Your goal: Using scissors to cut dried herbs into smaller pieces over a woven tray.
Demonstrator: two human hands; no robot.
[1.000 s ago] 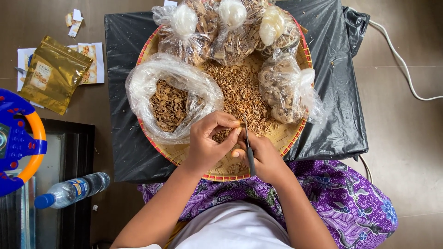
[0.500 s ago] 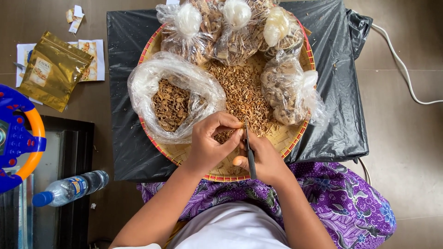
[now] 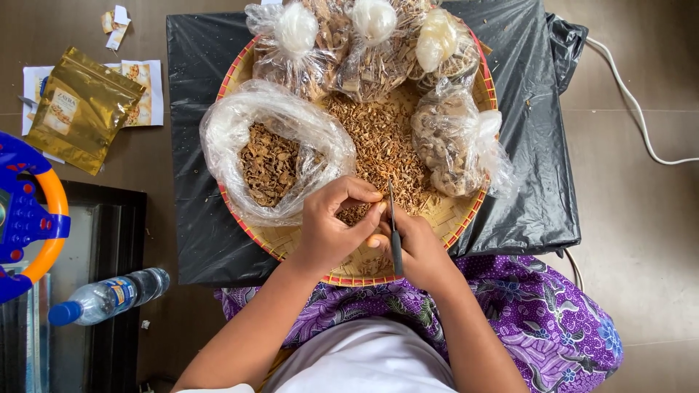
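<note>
surface: black plastic sheet (image 3: pixel 539 167) covers a low stand; round woven tray (image 3: pixel 477 207) with red-yellow rim sits on it, filling most of the sheet
tray contents: loose brown dried chips (image 3: pixel 378 142) piled in the tray's middle, running toward its near edge
open bag: clear plastic bag (image 3: pixel 269 156), mouth open, half full of brown chips, at the tray's left edge
tied bags: three knotted clear bags (image 3: pixel 371 44) along the tray's far edge; one more filled bag (image 3: pixel 451 142) at the right edge
left hand (image 3: pixel 331 229): at the tray's near edge, fingers curled shut, thumb and forefinger pinching a small brown piece (image 3: pixel 357 213) just beside the blade
right hand (image 3: pixel 419 251): near edge too, touching the left hand, fingers closed round a dark-handled knife (image 3: pixel 394 233), blade pointing to the tray's far side
lap: purple patterned cloth (image 3: pixel 539 313) under the tray's near edge; white shirt (image 3: pixel 364 364) below
floor: brown tiles (image 3: pixel 641 240) all round
floor left: gold foil pouch (image 3: pixel 80 109) on printed papers (image 3: pixel 142 91); torn paper scraps (image 3: pixel 115 20) by the far left corner
floor near left: water bottle (image 3: pixel 105 297), blue cap, lying on its side; blue and orange toy wheel (image 3: pixel 25 215) at the frame's left edge, over a dark frame with glass (image 3: pixel 109 240)
floor right: white cable (image 3: pixel 633 109) curving off beyond the sheet's far right corner
</note>
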